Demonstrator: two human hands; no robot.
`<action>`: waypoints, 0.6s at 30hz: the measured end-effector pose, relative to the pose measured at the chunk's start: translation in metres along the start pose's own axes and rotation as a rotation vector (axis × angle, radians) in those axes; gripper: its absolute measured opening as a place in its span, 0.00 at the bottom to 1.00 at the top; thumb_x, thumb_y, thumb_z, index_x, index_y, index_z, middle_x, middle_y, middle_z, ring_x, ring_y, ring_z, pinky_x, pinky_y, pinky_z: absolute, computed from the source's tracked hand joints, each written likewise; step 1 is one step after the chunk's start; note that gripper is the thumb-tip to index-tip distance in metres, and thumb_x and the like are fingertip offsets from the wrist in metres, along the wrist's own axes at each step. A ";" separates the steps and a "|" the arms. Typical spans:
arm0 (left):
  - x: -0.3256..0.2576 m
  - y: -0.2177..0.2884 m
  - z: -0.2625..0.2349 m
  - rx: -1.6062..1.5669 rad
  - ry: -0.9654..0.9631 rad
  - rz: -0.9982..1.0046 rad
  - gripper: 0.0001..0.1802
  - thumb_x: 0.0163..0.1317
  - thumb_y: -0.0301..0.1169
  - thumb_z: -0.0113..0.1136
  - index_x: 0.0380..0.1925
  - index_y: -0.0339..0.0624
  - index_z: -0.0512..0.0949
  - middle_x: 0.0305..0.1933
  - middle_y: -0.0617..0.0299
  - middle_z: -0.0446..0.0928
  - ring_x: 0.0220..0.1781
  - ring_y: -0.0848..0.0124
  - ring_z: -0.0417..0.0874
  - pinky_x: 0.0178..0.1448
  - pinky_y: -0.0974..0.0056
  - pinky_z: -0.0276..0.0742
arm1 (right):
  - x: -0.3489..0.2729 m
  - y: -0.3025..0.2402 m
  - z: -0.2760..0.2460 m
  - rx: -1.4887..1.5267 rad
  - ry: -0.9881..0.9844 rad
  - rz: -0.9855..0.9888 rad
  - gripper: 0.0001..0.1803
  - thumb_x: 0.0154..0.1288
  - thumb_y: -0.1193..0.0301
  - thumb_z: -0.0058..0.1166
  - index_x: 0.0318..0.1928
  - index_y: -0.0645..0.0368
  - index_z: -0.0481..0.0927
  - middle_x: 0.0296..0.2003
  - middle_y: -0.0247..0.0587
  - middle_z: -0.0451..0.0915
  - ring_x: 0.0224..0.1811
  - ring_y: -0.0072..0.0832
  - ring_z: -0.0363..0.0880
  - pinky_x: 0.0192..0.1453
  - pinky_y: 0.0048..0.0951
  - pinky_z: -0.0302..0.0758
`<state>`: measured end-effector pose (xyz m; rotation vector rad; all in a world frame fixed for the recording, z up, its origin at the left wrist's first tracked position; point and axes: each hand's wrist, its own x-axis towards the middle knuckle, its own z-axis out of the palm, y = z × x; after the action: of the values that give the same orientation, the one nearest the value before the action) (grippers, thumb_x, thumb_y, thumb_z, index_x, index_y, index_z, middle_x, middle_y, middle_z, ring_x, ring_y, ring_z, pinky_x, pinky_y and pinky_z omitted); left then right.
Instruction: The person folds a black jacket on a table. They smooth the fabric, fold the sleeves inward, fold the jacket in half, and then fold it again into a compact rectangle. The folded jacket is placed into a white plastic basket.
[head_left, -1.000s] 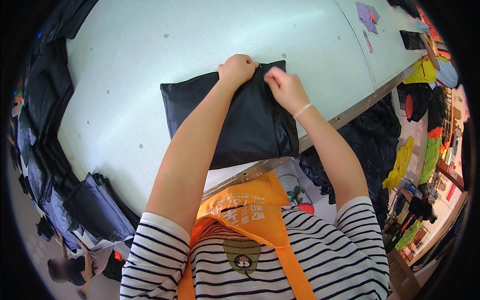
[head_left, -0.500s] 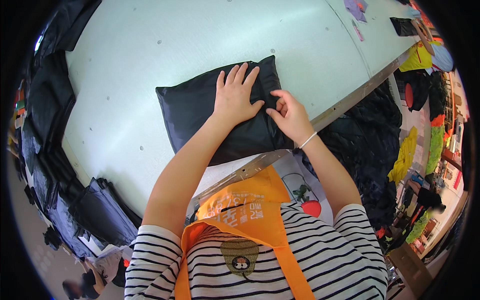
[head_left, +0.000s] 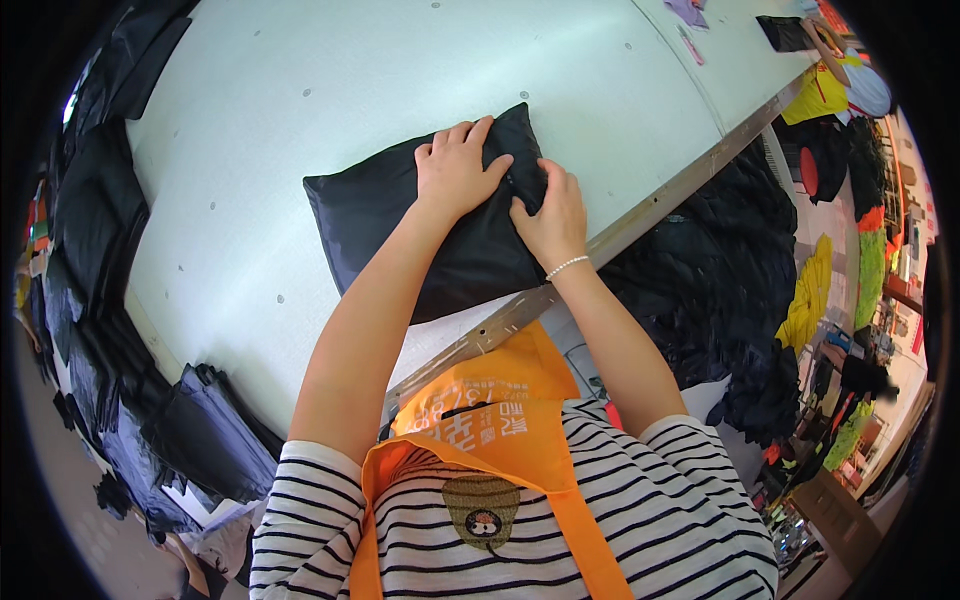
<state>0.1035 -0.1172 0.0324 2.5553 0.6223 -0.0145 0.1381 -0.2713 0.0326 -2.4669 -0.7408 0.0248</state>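
A folded, shiny black garment (head_left: pixel 385 215) lies on the pale table in front of me, a puffy square packet whose exact kind I cannot make out. My left hand (head_left: pixel 455 175) presses on its upper middle, palm down, fingers stretched toward the far edge and thumb pointing right. At the garment's right side, my right hand (head_left: pixel 555 215) takes a fold of it between thumb and fingers. Both hands are close together across a fold line. The underside of the garment and the right fingertips are partly hidden.
The table (head_left: pixel 240 260) has a metal-trimmed edge (head_left: pixel 650 205) near me. Stacked dark garments (head_left: pixel 205 430) line the left side; a heap of black clothing (head_left: pixel 700 270) hangs below on the right. At the far right, a co-worker in yellow (head_left: pixel 820 95) handles a black piece (head_left: pixel 785 33).
My right hand has shifted slightly left and closed on the garment's right side. The left hand has drawn back a little, its fingers closer together. The view has shifted slightly.
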 end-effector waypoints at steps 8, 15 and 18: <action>0.016 -0.001 0.010 0.143 -0.001 -0.082 0.42 0.53 0.64 0.55 0.57 0.42 0.70 0.59 0.54 0.70 0.64 0.56 0.65 0.67 0.49 0.57 | -0.001 0.005 0.005 -0.059 -0.124 0.105 0.29 0.56 0.68 0.59 0.58 0.61 0.67 0.48 0.52 0.69 0.51 0.48 0.69 0.56 0.41 0.68; 0.021 -0.001 0.008 0.109 -0.055 -0.129 0.42 0.52 0.65 0.56 0.55 0.41 0.71 0.59 0.52 0.70 0.65 0.56 0.65 0.68 0.50 0.55 | -0.051 0.033 -0.018 0.180 -0.161 0.169 0.29 0.57 0.75 0.50 0.61 0.62 0.64 0.52 0.56 0.68 0.54 0.53 0.67 0.60 0.42 0.65; 0.019 -0.005 0.008 0.151 -0.016 -0.114 0.42 0.52 0.65 0.56 0.53 0.40 0.72 0.55 0.51 0.73 0.61 0.56 0.69 0.65 0.52 0.61 | -0.058 0.007 -0.047 -0.120 -0.078 -0.040 0.29 0.55 0.76 0.51 0.61 0.60 0.66 0.47 0.52 0.70 0.50 0.48 0.70 0.55 0.41 0.68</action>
<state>0.1193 -0.1094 0.0204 2.6578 0.7875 -0.1263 0.1006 -0.3302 0.0606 -2.5769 -0.8472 0.0634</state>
